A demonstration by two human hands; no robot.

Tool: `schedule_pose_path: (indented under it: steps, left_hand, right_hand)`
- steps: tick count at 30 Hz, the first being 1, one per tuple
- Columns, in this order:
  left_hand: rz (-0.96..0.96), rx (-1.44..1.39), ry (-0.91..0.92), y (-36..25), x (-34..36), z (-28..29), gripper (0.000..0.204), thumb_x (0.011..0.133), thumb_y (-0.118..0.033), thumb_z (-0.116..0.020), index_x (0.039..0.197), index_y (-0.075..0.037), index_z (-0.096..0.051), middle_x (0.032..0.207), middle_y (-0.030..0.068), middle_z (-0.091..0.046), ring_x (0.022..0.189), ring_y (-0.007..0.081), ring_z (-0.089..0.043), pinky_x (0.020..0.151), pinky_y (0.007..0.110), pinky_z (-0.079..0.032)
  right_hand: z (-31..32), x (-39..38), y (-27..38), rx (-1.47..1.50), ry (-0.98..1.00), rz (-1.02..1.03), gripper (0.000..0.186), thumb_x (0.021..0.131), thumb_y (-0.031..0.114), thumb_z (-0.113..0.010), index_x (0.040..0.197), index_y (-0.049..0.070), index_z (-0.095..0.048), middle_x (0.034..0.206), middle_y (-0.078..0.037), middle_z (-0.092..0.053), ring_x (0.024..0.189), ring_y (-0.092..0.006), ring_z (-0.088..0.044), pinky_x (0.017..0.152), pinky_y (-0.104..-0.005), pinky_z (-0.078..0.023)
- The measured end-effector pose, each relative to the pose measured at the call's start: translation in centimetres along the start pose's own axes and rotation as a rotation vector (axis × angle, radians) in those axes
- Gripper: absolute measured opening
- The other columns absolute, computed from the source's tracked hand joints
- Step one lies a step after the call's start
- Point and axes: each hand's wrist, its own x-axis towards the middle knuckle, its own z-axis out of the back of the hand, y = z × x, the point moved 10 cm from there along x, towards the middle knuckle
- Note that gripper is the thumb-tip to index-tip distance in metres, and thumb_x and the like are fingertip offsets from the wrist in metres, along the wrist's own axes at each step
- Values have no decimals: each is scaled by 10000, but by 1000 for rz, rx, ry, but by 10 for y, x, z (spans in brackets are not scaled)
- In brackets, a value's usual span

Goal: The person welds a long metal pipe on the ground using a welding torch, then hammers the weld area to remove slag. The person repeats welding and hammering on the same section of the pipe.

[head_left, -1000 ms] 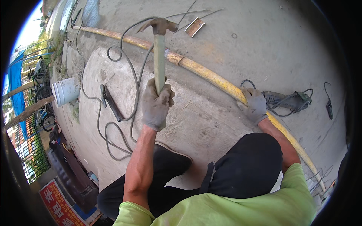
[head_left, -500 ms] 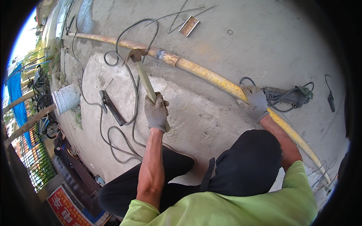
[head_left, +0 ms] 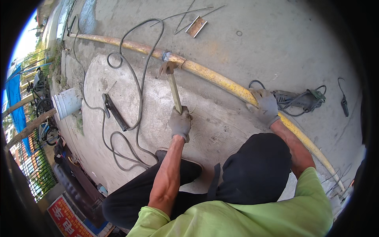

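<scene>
My left hand (head_left: 181,121), in a grey glove, is closed round the wooden handle of a hammer (head_left: 175,93). Its rusty brown head points away from me and overlaps the near side of a long yellow pipe (head_left: 221,79) in the picture; whether they touch I cannot tell. The pipe slants across the ground from far left to near right, with a grey band where two lengths meet. My gloved right hand (head_left: 263,107) grips the pipe right of its middle, fingers wrapped over it. Just beyond that hand lies an angle grinder (head_left: 302,100) with its cord.
A dark clamp-like holder (head_left: 114,112) lies left, amid looped dark cable (head_left: 142,85). At the far side are a rusty channel piece (head_left: 196,26) and thin rods (head_left: 181,16). A white bucket (head_left: 68,102) stands left; a hooked tool (head_left: 344,104) lies far right.
My left hand has moved right and nearer to me with the hammer, whose head has come closer to the pipe joint. The right hand keeps its grip on the pipe.
</scene>
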Motion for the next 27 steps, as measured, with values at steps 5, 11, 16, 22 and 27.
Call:
schedule_pose_path:
  steps: [5,11,16,22,27]
  left_hand:
    - [-302,-325,-159,-146,-37,63,172,1137,-148,-602,1249,-19,-623,777,40,-649,565,106,-603,456,253,-487]
    - [-838,-542,-323,-285,-112,155,340,1132,-212,-659,1356,40,-614,824,73,-689,559,83,-571,523,247,-503]
    - [-666,-405,-245,-186,-62,78,238,1126,-150,-649,1278,31,-619,855,89,-718,665,119,-678,617,278,-572]
    - [-368,158,151,-194,-42,11,183,1032,-70,-681,1176,42,-666,848,58,-694,715,139,-728,648,303,-575]
    - [-519,-150,13,-287,-75,73,261,1133,-202,-653,1267,21,-672,775,49,-681,551,69,-577,466,220,-444]
  right_hand:
    - [14,8,-3,-30,-34,-39,681,893,356,-834,1493,87,-658,1269,-173,-675,1162,-378,-649,1002,-510,-531]
    - [12,-3,-4,-45,-16,-46,675,899,345,-832,1498,91,-652,1299,-168,-676,1170,-381,-650,1003,-513,-534]
    - [11,3,3,-27,-58,-21,683,898,378,-834,1500,107,-659,1283,-146,-685,1193,-361,-645,1002,-508,-533]
    - [19,-5,3,-15,-72,-76,659,885,333,-841,1477,108,-658,1309,-148,-668,1190,-372,-634,998,-507,-521]
    - [19,-7,-5,-16,-78,-77,658,871,330,-847,1465,115,-664,1303,-135,-669,1188,-359,-634,997,-503,-517]
